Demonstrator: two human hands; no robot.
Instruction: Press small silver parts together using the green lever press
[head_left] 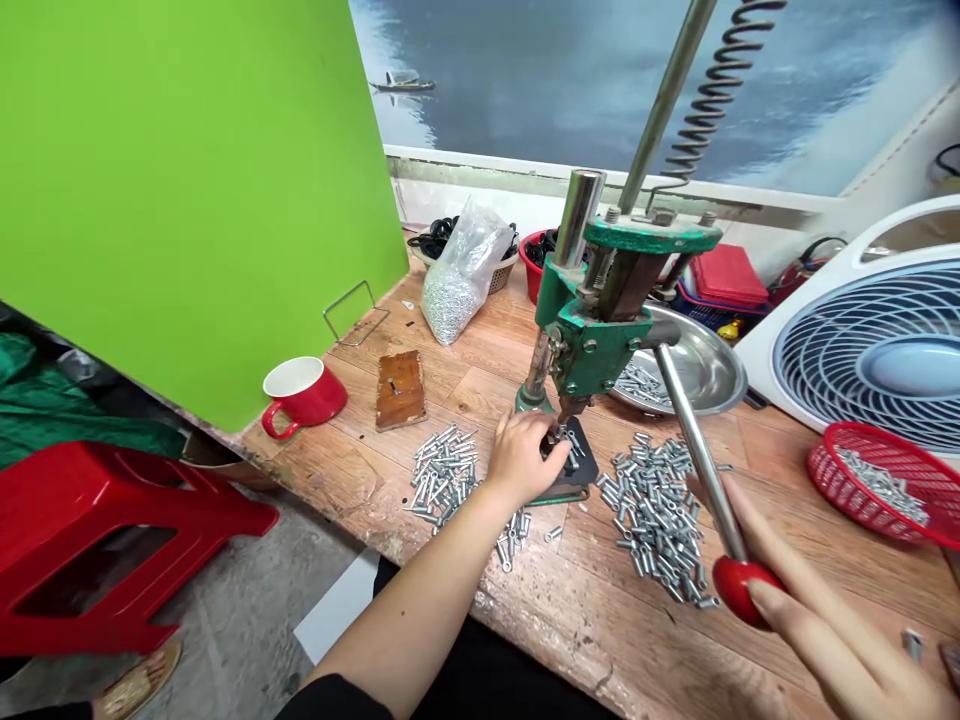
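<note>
A green hand press (600,330) stands on the wooden bench (480,380). My left hand (525,455) is at the press's black base plate (581,470), fingers pinched on a small metal part under the ram. My right hand (817,610) lies with stretched fingers against the press lever (694,440), the palm side touching its red knob (739,585). Piles of small metal tubes lie left (442,475) and right (656,500) of the base.
A red mug (304,393), a small wooden block (400,388), a plastic bag of metal bits (461,275), a steel bowl (694,370), a red basket of tubes (889,480), a white fan (877,345) and a red stool (105,540) surround the press.
</note>
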